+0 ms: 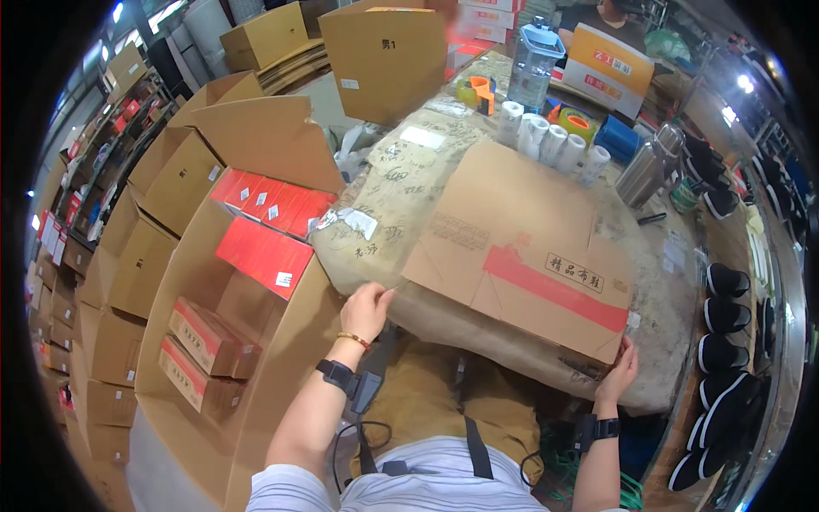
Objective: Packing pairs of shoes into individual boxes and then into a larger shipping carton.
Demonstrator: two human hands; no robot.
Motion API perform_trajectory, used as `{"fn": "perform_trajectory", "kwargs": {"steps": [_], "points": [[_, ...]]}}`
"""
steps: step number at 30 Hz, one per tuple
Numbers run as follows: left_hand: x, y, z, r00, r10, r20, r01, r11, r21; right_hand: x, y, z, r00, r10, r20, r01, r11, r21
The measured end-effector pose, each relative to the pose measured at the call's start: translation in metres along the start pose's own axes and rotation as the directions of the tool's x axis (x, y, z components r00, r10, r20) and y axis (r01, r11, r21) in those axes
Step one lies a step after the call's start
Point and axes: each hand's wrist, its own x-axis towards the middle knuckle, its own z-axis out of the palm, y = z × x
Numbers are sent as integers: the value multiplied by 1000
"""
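A brown cardboard box blank (pixel 512 247), with a red printed band and creased flaps, lies on the covered worktable (pixel 384 188) in front of me. My right hand (pixel 619 372) is closed at its near right corner, fingertips against the cardboard edge. At the table's front edge, just off the blank's near left corner, is my left hand (pixel 365 311). Its fingers are curled together, and whatever they may pinch is hidden. Both wrists wear black straps with small devices.
A big open carton (pixel 299 341) at left holds red shoe boxes (pixel 264 256) and brown boxes (pixel 205 337). Paper rolls (pixel 553 145), a water jug (pixel 535 64), tape (pixel 577 124) and a steel flask (pixel 650 166) line the table's back. Black shoes (pixel 725 316) stand along the right.
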Motion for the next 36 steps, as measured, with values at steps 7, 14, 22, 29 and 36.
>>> {"fn": "perform_trajectory", "kwargs": {"steps": [7,14,22,29,36], "points": [[-19,-8,-27,799,130,588,-309,926,216,-5,-5,0,1000,-5,-25,5,1000,-7],[-3,-71,-133,907,-267,327,-126,568,813,-8,4,1,999,-40,-6,40,996,-79],[19,-22,-66,988,153,-36,-152,988,38,-13,-13,9,949,-285,135,315,856,-411],[21,45,43,988,135,-79,-153,935,-319,-44,-43,32,879,-229,418,475,483,-736],[23,66,4,985,147,-88,-166,947,-273,-33,-65,18,885,-214,414,463,497,-734]]}}
